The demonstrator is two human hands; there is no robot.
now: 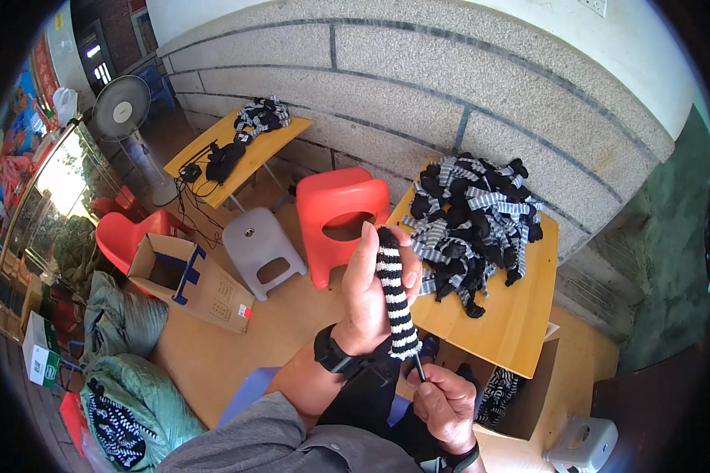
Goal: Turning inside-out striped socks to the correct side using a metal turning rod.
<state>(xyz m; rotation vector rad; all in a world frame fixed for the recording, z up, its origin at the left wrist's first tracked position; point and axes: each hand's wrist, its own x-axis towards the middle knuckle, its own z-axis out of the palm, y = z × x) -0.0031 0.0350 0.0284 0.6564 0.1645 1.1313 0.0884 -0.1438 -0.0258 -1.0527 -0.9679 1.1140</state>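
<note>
The left hand (363, 303), in the head view, is closed around a striped knit tube (398, 303), thumb and fingers clasping its dark upper end. The right hand (447, 402) pinches a thin dark rod (420, 369), which meets the tube's lower opening; how far it reaches inside is hidden. The tube is held up in front of the body, slanting slightly, clear of the counter (513, 335) beyond it to the right.

This one piece looks to be partway through handling: it is stretched along its length, its stripes lie fairly even, and the rod is not yet apart from it. Setting the piece down also remains undone.

On that counter lies a large loose heap of striped knit pieces (481, 213), limp and tangled. Whether they are finished or waiting cannot be told. More black-and-white knitwear (498, 394) sits in an open carton (538, 398) below, and a smaller striped pile (264, 116) rests on the far counter (248, 177). Judging by those amounts, the held tube is only a small share of the whole batch.
</note>
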